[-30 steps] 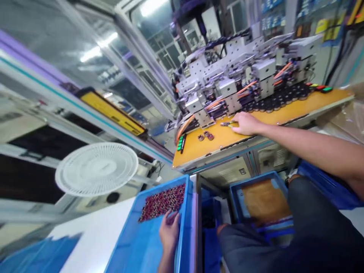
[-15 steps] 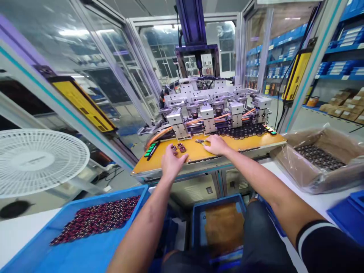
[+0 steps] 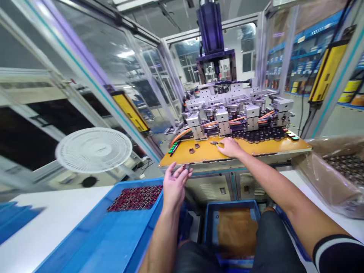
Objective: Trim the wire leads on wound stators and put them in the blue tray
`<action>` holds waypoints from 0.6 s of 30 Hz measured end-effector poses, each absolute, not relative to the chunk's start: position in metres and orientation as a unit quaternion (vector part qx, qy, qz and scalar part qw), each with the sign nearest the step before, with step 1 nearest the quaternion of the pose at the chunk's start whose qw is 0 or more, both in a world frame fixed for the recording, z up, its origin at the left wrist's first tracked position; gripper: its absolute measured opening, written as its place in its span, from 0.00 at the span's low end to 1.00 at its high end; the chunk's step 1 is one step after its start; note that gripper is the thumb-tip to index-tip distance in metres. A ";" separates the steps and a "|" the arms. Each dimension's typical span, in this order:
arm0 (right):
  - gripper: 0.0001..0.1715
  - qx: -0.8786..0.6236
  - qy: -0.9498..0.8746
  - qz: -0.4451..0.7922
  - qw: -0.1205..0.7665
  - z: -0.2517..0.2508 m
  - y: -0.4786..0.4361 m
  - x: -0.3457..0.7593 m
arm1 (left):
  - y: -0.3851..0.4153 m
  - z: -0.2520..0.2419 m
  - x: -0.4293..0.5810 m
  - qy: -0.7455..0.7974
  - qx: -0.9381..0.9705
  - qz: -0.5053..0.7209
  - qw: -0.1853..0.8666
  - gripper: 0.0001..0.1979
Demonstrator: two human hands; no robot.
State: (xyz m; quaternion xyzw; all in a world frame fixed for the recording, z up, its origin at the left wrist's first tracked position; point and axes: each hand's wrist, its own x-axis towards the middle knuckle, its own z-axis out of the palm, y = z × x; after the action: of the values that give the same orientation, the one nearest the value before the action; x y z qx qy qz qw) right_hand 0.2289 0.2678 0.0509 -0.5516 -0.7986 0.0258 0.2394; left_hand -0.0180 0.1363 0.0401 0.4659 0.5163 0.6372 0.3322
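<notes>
One blue bin (image 3: 209, 223) with a brown sheet inside is set low between the knees. To the left, a blue tray (image 3: 113, 237) is laid on a white table, its red and black parts (image 3: 136, 198) bunched at the far end, probably so that they are kept within reach. Just past the tray, a small dark part (image 3: 187, 167) is pinched between the thumb and fingers of the left hand (image 3: 174, 185); seemingly it is held by the fingertips so that it can be turned easily. Farther on, over the orange tabletop (image 3: 182, 154), the fingers of the right hand (image 3: 229, 147) are closed around the handles of small pliers (image 3: 215, 143), whose tip is pointed left, apparently to be kept out from under the palm. Two loose parts (image 3: 191, 150) are placed left of that tip, apart from it.

The left hand is held in the air short of the tabletop's front edge, with room around it. Less room is given to the right hand: it is hemmed in from behind by the machine (image 3: 223, 123) and a row of black parts (image 3: 257, 135).
</notes>
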 end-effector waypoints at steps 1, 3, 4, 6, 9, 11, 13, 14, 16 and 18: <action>0.18 -0.547 -0.799 0.027 0.246 0.052 0.268 0.229 | 0.123 0.039 -0.020 0.506 0.457 0.647 0.342 0.36; 0.18 -0.537 -0.801 0.025 0.263 0.058 0.266 0.229 | 0.096 0.038 -0.020 0.485 0.446 0.663 0.354 0.36; 0.18 -0.530 -0.802 0.022 0.275 0.062 0.262 0.228 | 0.082 0.037 -0.019 0.475 0.444 0.670 0.359 0.36; 0.18 -0.509 -0.804 0.009 0.306 0.072 0.245 0.223 | 0.056 0.036 -0.017 0.458 0.441 0.678 0.369 0.35; 0.21 -0.449 -0.826 -0.006 0.342 0.086 0.193 0.207 | 0.022 0.033 -0.016 0.443 0.442 0.674 0.394 0.32; 0.22 -0.376 -0.862 -0.001 0.339 0.091 0.145 0.195 | 0.006 0.029 -0.017 0.436 0.448 0.660 0.416 0.30; 0.20 -0.235 -0.914 0.005 0.331 0.090 0.099 0.185 | -0.007 0.025 -0.017 0.430 0.449 0.646 0.443 0.30; 0.17 -0.194 -0.928 0.000 0.319 0.088 0.080 0.182 | -0.012 0.024 -0.016 0.430 0.445 0.642 0.453 0.30; 0.14 -0.155 -0.945 0.001 0.287 0.081 0.053 0.181 | -0.022 0.022 -0.013 0.439 0.440 0.639 0.454 0.30; 0.14 -0.166 -0.956 0.024 0.243 0.073 0.037 0.184 | -0.030 0.022 -0.008 0.461 0.438 0.639 0.434 0.29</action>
State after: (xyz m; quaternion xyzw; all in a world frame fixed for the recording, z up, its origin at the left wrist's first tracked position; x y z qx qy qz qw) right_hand 0.1840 0.0374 0.0729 -0.1657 -0.9555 0.0240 0.2428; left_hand -0.0084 -0.0302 0.0224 0.4377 0.4609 0.6387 0.4337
